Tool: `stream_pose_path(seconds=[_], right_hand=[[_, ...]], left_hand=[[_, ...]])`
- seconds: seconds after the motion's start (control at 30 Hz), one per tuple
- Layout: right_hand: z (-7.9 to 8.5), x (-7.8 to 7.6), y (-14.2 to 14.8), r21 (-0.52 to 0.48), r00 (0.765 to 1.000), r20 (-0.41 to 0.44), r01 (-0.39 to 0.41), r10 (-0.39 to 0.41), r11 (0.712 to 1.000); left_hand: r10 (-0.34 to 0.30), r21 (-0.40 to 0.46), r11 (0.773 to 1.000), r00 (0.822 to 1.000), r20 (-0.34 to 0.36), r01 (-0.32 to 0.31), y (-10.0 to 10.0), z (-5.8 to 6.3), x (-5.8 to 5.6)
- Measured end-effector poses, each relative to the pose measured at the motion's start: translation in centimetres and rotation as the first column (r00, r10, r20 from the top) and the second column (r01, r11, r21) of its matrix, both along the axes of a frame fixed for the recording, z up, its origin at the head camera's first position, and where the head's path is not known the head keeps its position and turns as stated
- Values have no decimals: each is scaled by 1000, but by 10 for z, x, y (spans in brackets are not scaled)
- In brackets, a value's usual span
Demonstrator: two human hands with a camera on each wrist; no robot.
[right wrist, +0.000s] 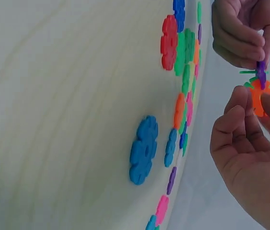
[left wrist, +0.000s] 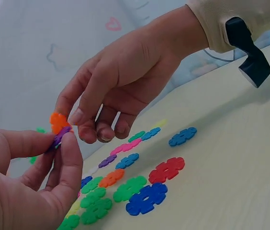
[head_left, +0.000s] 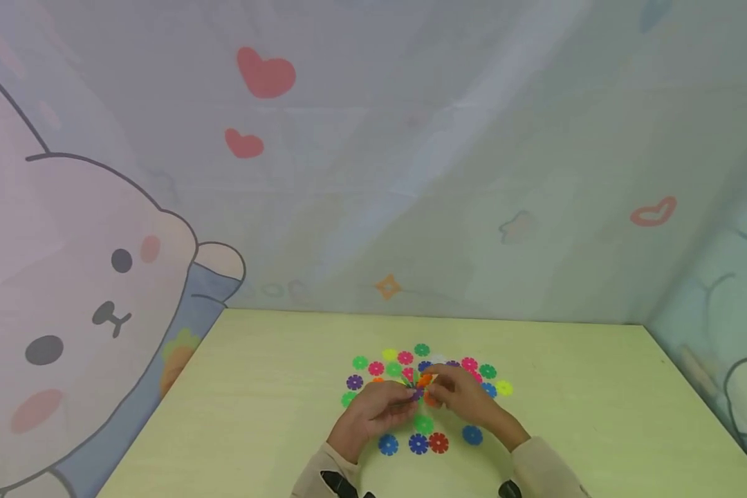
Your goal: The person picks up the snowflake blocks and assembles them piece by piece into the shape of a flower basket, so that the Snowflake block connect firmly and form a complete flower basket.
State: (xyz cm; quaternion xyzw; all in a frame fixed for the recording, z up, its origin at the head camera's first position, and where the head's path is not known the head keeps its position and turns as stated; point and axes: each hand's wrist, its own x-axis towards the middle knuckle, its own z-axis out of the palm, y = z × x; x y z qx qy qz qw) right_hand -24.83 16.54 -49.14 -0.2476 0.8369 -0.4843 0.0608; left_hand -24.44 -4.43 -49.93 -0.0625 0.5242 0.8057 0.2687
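Above the table, my left hand [head_left: 378, 407] pinches a purple notched plastic disc [left wrist: 60, 139] between thumb and fingers. An orange notched disc [right wrist: 258, 99] joins it at the edge, and green discs [right wrist: 248, 72] show around the same small cluster. My right hand [head_left: 467, 395] comes in from the other side and pinches the orange disc between thumb and index finger. Its other fingers curl loosely below, as the left wrist view shows. Part of the cluster is hidden behind the fingers.
Loose discs in several colours lie flat on the pale table [head_left: 255, 401] beyond and below the hands. Nearest me are blue discs [head_left: 388, 445], a red disc [head_left: 438, 443] and a green disc [head_left: 423, 424]. A printed cloth backdrop [head_left: 373, 173] stands behind the table.
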Motion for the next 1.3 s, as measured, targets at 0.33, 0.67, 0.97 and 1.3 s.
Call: stream_pose_path(seconds=[0.33, 0.67, 0.97, 1.3], right_hand=[[-3, 3, -9, -76, 973, 123, 204, -194, 976], [11, -1, 5, -74, 988, 113, 111, -102, 991], [20, -1, 5, -61, 995, 89, -35, 41, 997], [16, -7, -4, -15, 999, 26, -23, 24, 1000]], left_hand=[[57, -2, 998, 996, -67, -58, 9, -4, 1], [-55, -104, 994, 990, -130, 42, -4, 5, 2], [-132, -58, 990, 979, -157, 124, -7, 10, -5], [-103, -59, 994, 985, -141, 95, -5, 7, -9]])
